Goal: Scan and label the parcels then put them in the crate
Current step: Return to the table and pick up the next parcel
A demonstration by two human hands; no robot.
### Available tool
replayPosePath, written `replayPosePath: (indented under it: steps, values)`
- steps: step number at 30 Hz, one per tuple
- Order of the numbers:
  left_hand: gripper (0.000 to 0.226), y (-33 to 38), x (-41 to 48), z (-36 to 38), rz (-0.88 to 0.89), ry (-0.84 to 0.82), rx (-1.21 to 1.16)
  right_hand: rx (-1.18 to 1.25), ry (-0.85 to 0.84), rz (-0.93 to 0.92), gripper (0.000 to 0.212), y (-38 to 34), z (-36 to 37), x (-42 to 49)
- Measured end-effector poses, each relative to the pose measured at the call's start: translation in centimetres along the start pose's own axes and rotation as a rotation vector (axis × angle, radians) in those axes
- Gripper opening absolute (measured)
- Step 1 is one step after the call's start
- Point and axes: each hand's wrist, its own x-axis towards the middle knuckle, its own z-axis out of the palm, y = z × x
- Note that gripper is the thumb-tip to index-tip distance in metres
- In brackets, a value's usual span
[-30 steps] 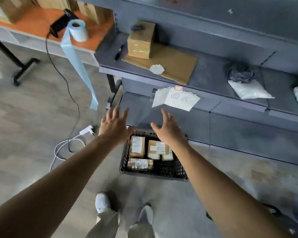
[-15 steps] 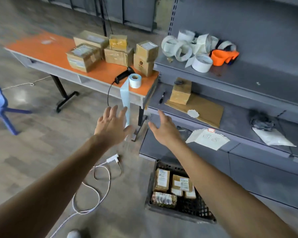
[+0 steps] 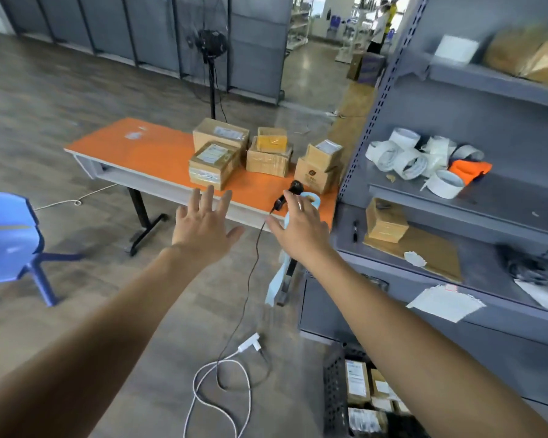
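Several parcels (image 3: 358, 382) lie in the crate (image 3: 333, 390), well behind the fingers; boxes (image 3: 214, 164) beyond the fingertips apparently await scanning. Left hand (image 3: 203, 226), right hand (image 3: 301, 229): fingers spread, empty

1. A warehouse packing area is showing itself here; grey steel racks (image 3: 503, 197) are lining the right side;
2. taped parcels (image 3: 215, 159) are sitting on an orange table (image 3: 146, 153), a scanner (image 3: 296, 187) lying beside them;
3. label rolls (image 3: 415, 156) are lying heaped in the racks; a crate (image 3: 334, 390) of labelled parcels is standing on the floor.
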Motion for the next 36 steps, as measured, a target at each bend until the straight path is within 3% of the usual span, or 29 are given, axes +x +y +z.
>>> replayPosePath:
  steps: [12, 22, 30, 36]
  values:
    - [0.079, -12.8, 12.2, 2.6, -0.005, -0.073, 0.072, 0.081, -0.004, -0.079, 0.07, -9.9, 9.1, 15.4]
    - [0.079, -19.4, 31.3, 7.7, 0.118, -0.162, 0.023, 0.128, -0.11, 0.103, 0.071, -11.7, 17.0, 32.3]
    - [0.082, -20.7, 41.2, 10.3, 0.215, -0.177, -0.038, 0.148, -0.125, 0.257, 0.072, -10.0, 19.0, 39.6]
    - [0.08, -22.0, 48.1, 13.7, 0.251, -0.277, -0.146, 0.23, -0.187, 0.401, 0.074, -10.5, 21.8, 43.9]
